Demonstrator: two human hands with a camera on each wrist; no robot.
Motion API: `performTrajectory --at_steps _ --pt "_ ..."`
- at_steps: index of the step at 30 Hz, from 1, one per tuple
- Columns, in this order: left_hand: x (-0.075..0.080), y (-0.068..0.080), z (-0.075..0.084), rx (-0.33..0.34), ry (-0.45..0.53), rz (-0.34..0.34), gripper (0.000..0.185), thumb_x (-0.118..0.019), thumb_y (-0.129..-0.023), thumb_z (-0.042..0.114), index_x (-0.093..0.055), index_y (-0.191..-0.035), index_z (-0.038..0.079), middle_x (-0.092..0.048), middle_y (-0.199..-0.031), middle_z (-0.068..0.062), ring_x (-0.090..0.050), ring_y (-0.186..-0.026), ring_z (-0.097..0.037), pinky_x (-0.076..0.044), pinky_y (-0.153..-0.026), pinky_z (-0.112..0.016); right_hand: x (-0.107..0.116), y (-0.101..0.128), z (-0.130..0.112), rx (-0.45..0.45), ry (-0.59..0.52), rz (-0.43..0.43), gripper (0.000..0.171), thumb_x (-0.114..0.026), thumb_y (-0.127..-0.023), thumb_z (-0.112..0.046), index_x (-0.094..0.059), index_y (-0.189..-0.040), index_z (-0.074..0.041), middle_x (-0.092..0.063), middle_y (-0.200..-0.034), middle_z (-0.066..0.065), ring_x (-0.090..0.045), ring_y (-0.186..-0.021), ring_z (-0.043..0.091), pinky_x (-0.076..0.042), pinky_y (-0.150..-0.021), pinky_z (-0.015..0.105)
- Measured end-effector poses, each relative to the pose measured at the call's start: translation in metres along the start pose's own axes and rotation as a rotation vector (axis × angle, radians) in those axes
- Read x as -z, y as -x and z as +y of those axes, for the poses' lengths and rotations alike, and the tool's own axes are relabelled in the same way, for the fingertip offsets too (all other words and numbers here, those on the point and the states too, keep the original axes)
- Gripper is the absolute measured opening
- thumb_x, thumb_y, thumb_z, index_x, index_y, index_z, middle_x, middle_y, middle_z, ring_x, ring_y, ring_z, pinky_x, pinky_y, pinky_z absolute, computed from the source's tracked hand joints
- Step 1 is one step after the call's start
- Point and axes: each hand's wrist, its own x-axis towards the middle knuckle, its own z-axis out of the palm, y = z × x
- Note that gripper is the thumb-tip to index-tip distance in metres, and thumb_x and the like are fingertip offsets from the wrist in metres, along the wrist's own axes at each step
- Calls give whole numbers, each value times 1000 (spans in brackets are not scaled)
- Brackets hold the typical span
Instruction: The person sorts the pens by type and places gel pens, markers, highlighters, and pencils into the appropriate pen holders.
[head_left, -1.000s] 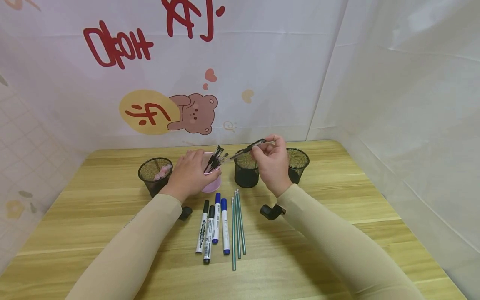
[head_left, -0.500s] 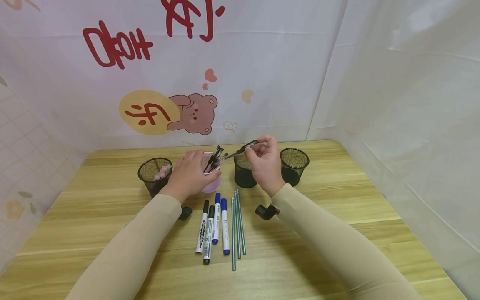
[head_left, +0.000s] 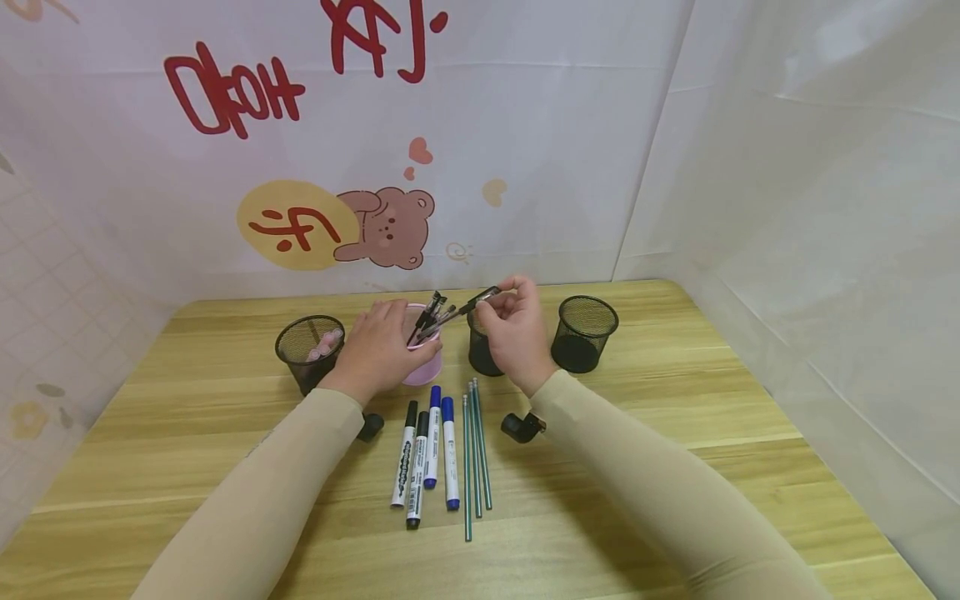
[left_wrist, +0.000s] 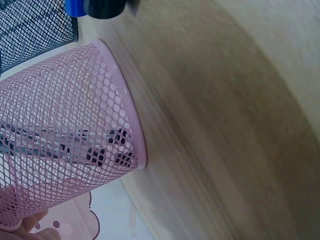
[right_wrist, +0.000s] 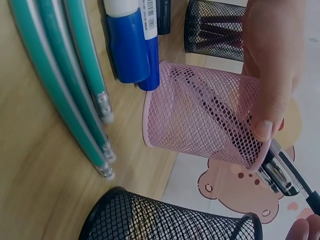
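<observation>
My left hand (head_left: 378, 346) grips the pink mesh pen cup (head_left: 423, 372) round its side and rim, thumb toward me. Several black-and-clear gel pens (head_left: 426, 319) lean inside that cup, visible through the mesh in the left wrist view. Between thumb and fingers, my right hand (head_left: 517, 333) pinches another gel pen (head_left: 480, 299), slanted down to the left. Its lower end is at the pink cup's mouth, among the other pens. In the right wrist view this pen (right_wrist: 294, 169) crosses the rim; how deep it reaches cannot be told.
Black mesh cups stand left (head_left: 309, 337), middle (head_left: 484, 357) and right (head_left: 577, 354); the left one contains pinkish items. In front lie several black- and blue-capped markers (head_left: 420, 471) and green pencils (head_left: 477, 450). A printed cloth (head_left: 555, 167) hangs behind the table.
My right hand has moved left with the gel pen, bringing its lower end to the pink cup. The right black cup is uncovered. My left hand has stayed put.
</observation>
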Motion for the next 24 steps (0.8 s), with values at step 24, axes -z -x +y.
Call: performTrajectory --at_steps 24 --pt "0 0 -1 0 16 -11 94 -60 -92 72 -42 -153 3 -48 -158 -17 -36 -154 -39 -23 -130 -61 -17 6 7 -52 202 -87 25 -68 -97 -1 -50 -114 -4 -74 -97 21 -62 -76 12 -48 -63 21"
